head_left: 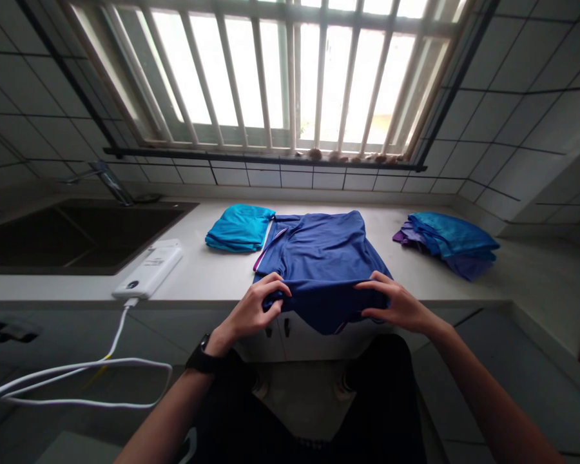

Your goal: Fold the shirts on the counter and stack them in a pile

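Note:
A dark blue shirt [323,241] lies on the counter in front of me, its near part hanging over the front edge. On its left side runs a white and red trimmed strip. My left hand [263,303] grips the near left part of the cloth between thumb and fingers. At the near right, my right hand [391,299] pinches the same shirt. Between both hands the fabric is held up in a fold, and a flap droops below it. Close to the shirt's left side sits a folded turquoise garment [239,229].
A pile of blue and purple folded cloth [447,241] rests at the right. To the left are a white power bank [149,270] with a white cable [118,332], and a dark sink [77,235] with a faucet [111,183]. A barred window [290,84] is behind.

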A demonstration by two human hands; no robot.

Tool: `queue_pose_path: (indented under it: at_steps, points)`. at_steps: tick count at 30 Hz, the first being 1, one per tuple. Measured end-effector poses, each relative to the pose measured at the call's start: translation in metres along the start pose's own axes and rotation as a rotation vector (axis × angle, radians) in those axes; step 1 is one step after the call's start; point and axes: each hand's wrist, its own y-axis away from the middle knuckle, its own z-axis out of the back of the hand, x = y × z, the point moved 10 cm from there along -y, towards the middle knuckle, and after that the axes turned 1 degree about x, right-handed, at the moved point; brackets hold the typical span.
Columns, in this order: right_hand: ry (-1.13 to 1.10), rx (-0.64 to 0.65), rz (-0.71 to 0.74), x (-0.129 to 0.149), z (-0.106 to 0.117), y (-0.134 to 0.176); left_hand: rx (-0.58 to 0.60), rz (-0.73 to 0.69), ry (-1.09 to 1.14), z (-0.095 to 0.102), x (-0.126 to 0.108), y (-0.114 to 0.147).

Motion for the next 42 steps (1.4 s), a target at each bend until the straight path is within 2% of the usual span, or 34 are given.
queue_pose_path:
  at_steps: [3, 5, 8, 12, 16, 19, 22, 25, 28, 30, 33, 35, 36, 37, 40, 42]
  points:
    - [0.086, -0.187, 0.098, 0.010, 0.016, 0.006, -0.037, -0.053, -0.011, 0.004, -0.010, 0.007]
    - [0.206, -0.234, 0.171, 0.014, 0.016, 0.010, -0.061, -0.079, -0.036, 0.005, -0.011, 0.009]
    - [0.370, -0.117, 0.198, 0.010, -0.002, 0.011, -0.056, -0.079, -0.077, 0.002, -0.008, 0.008]
    - [0.422, 0.057, 0.088, -0.006, -0.028, 0.013, -0.041, 0.058, -0.122, -0.007, 0.004, 0.007]
    - [0.463, 0.062, 0.093, -0.014, -0.041, 0.019, -0.103, 0.182, -0.142, -0.014, 0.020, 0.011]
    - [0.482, 0.036, 0.135, -0.011, -0.041, 0.027, -0.108, 0.092, -0.072, -0.015, 0.011, 0.016]
    - [0.301, 0.043, 0.150, 0.006, -0.026, 0.030, -0.083, 0.004, 0.022, 0.000, -0.011, 0.021]
    - [0.068, 0.077, 0.060, 0.016, 0.001, 0.013, -0.123, 0.054, 0.057, 0.031, -0.022, 0.008]
    - [-0.055, 0.028, -0.042, 0.002, 0.032, -0.033, -0.206, 0.185, 0.038, 0.061, -0.006, -0.032]
    - [-0.062, -0.053, -0.161, -0.028, 0.047, -0.070, -0.210, 0.284, 0.015, 0.066, 0.020, -0.069]
    - [0.102, -0.046, -0.426, -0.083, 0.038, -0.111, -0.137, 0.473, -0.123, 0.051, 0.070, -0.114]
    - [0.312, -0.018, -0.617, -0.111, 0.027, -0.117, -0.105, 0.574, -0.275, 0.037, 0.095, -0.125]
    - [0.399, -0.015, -0.652, -0.117, 0.022, -0.118, -0.077, 0.550, -0.332, 0.028, 0.098, -0.128]
    - [0.456, -0.017, -0.633, -0.116, 0.015, -0.119, -0.038, 0.496, -0.377, 0.017, 0.098, -0.130]
    - [0.461, -0.009, -0.421, -0.099, -0.008, -0.125, 0.128, 0.301, -0.445, -0.020, 0.089, -0.123]
    - [0.435, 0.029, -0.369, -0.096, -0.021, -0.127, 0.217, 0.275, -0.489, -0.035, 0.091, -0.114]
